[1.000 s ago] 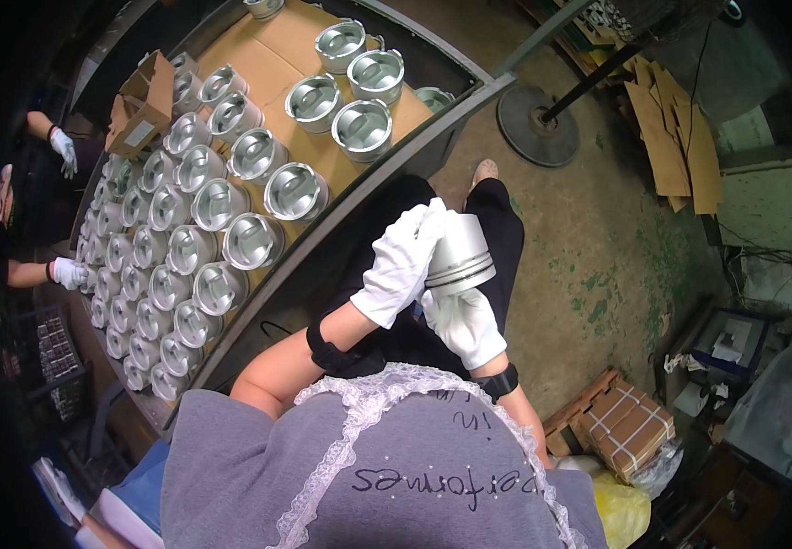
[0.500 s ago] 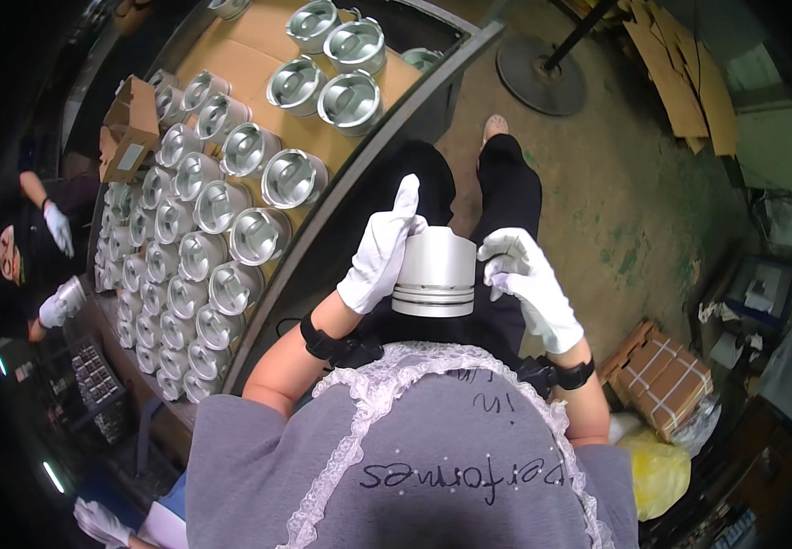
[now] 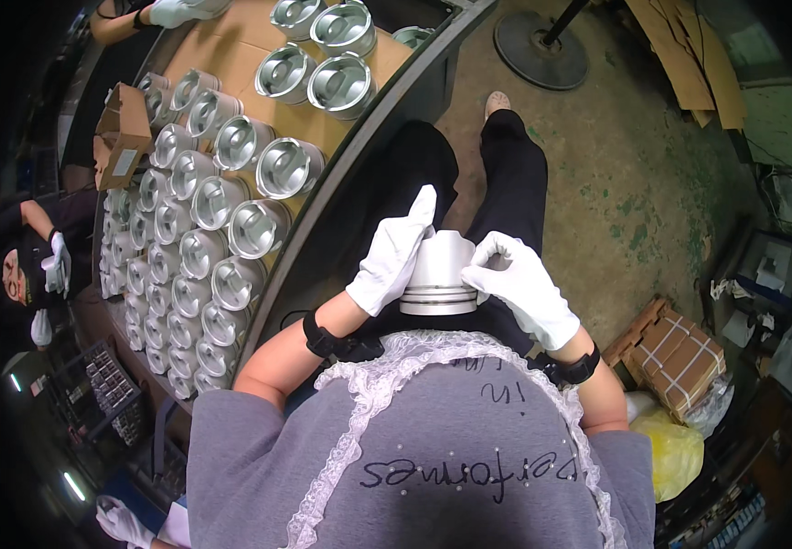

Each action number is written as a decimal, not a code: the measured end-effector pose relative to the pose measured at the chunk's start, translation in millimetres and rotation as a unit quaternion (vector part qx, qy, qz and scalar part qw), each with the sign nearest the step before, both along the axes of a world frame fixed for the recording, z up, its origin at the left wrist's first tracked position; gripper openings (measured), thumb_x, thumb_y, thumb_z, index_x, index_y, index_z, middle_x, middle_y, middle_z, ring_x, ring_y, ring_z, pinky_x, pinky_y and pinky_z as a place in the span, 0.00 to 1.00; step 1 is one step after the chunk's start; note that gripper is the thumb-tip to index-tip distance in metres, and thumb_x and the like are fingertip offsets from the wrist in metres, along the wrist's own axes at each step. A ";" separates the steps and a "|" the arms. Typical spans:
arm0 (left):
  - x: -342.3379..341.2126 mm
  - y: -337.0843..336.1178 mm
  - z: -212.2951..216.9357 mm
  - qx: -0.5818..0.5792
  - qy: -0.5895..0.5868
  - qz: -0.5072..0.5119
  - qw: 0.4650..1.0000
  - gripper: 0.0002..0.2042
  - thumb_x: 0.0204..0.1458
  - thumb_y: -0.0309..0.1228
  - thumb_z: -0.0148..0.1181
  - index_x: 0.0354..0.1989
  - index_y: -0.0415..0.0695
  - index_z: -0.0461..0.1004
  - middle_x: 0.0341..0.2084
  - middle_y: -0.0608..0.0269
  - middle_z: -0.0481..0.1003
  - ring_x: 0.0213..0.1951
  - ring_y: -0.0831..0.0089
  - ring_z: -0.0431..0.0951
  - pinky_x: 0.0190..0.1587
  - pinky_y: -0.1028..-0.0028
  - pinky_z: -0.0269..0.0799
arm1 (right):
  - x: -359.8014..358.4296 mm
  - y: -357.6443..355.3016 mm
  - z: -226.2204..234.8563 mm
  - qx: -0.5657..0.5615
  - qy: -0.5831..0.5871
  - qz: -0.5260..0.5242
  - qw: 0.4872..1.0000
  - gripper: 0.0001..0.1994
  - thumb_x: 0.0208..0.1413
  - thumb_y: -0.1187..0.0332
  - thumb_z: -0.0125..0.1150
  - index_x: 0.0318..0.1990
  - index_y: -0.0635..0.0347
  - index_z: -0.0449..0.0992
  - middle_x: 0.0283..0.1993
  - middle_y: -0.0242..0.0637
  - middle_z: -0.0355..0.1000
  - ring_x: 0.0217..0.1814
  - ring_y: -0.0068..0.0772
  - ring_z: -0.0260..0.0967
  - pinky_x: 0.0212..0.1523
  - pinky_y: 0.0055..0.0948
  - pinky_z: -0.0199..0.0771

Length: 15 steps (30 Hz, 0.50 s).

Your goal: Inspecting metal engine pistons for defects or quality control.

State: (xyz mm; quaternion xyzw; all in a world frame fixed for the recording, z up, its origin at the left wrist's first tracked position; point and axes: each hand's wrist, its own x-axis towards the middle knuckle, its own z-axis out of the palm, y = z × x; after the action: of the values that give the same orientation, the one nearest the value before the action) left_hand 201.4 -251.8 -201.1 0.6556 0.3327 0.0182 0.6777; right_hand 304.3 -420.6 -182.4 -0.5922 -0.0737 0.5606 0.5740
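A silvery metal piston (image 3: pixel 442 273) is held in front of my lap, its ring grooves toward me. My left hand (image 3: pixel 390 262), in a white glove, grips its left side, with one finger pointing up along it. My right hand (image 3: pixel 526 285), also gloved, has its fingers curled in and the tips pressed together at the piston's right side. Whether something small is pinched there I cannot make out. To the left, many similar pistons (image 3: pixel 259 229) stand in rows on a cardboard-covered table (image 3: pixel 309 135).
The table's dark raised edge (image 3: pixel 330 183) runs close to my left arm. An open cardboard box (image 3: pixel 123 137) stands among the pistons. Other people's gloved hands (image 3: pixel 181 11) show at the far left. Strapped cartons (image 3: pixel 675 361) and a yellow bag (image 3: pixel 675 457) lie at right; a round stand base (image 3: pixel 542 50) is ahead.
My right hand has moved left to the piston, and its fingers have closed together. The left hand keeps its grip. Another person's gloved hand has come in over the table's far end.
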 end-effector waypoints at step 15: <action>-1.1 6.5 -1.5 -0.069 -0.024 0.060 0.996 0.23 0.65 0.41 0.46 0.20 0.39 0.69 0.17 0.76 0.60 0.23 0.86 0.55 0.31 0.81 0.56 | -5.6 18.8 7.6 -0.030 -0.197 0.005 0.980 0.09 0.43 0.70 0.68 0.27 0.60 0.73 0.31 0.32 0.66 0.31 0.23 0.62 0.34 0.25 0.65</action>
State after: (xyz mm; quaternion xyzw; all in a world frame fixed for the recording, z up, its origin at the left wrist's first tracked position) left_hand 200.3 -245.4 -202.6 0.5858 0.3553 0.0517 0.7266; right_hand 298.8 -401.8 -174.8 -0.7078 -0.1711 0.4380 0.5272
